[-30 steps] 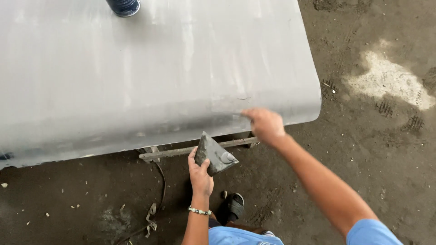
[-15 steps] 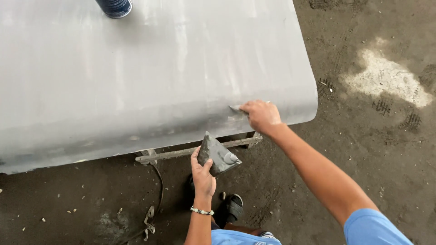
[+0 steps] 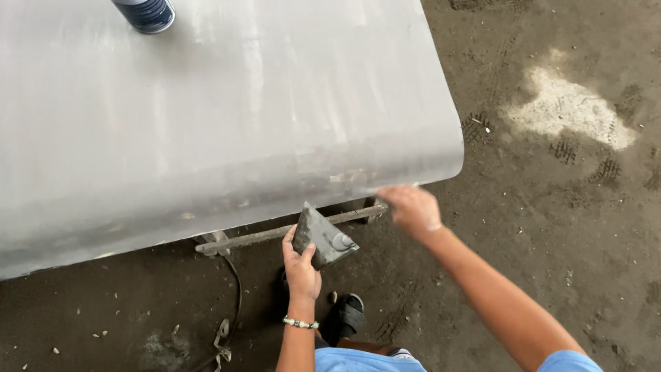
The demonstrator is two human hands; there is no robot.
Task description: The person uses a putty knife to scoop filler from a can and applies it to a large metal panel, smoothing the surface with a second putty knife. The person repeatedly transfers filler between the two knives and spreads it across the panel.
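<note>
Low in the frame's centre, the left hand [image 3: 301, 265] is closed around a flat grey putty board [image 3: 321, 238], which tilts up and to the right, its upper corner just under the panel's edge. Slightly higher and to the right, the right hand [image 3: 412, 209] is blurred; whether its fingers are curled or spread I cannot tell. It sits just below the lower right edge of the large grey panel [image 3: 220, 124], nearer that edge than the left. At top left, a dark can [image 3: 146, 14] stands on the panel.
</note>
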